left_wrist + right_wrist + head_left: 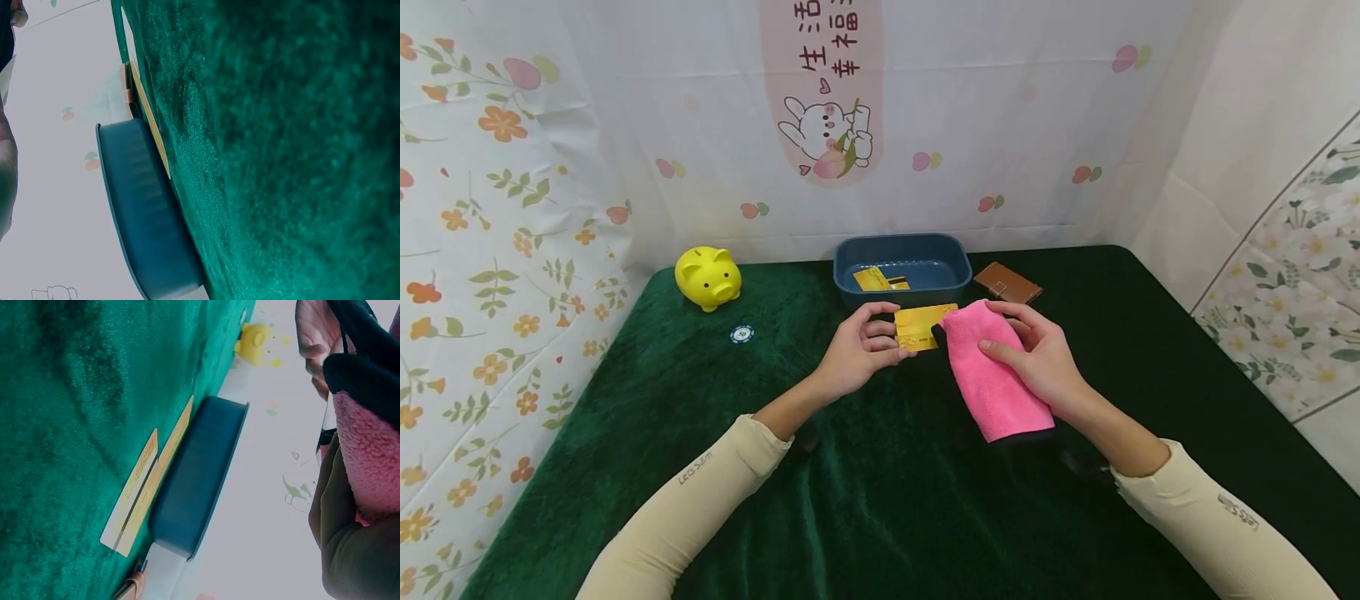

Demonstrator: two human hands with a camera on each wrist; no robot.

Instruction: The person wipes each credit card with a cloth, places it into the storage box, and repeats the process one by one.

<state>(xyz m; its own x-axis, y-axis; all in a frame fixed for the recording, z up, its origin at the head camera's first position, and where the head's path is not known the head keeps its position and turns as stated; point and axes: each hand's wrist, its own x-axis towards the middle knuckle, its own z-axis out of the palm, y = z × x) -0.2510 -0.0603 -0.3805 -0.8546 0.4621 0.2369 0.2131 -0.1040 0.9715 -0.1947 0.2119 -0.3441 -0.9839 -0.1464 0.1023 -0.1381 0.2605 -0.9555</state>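
Pig (707, 277) is sitting far left, chip (742, 334) lying nearby. On my monitor, left hand (859, 350) is pinching card (921, 323) in front of bin (936, 273). Cloth (991, 379) is overlapping card's right end, wallet (1009, 283) lying behind, right hand (1039, 354) pinching cloth.

1. A desk draped in dark green, velvety cloth (625, 433) fills the lower part of the head view, its far corners rounded.
2. Behind it hangs a white, lightly creased fabric backdrop (1022, 125) scattered with small pink-and-green fruit prints.
3. A pale pink, round-ended printed panel (782, 75) on that backdrop bears dark red Chinese characters above a white cartoon rabbit (814, 129).
4. At left stands a white wall covering with orange flowers and green leaves (493, 292).
5. At right, a plain whitish surface (1232, 158) meets a white-flowered panel (1300, 283) along a dark diagonal line.
6. Soft light gives the cloth a faint sheen.
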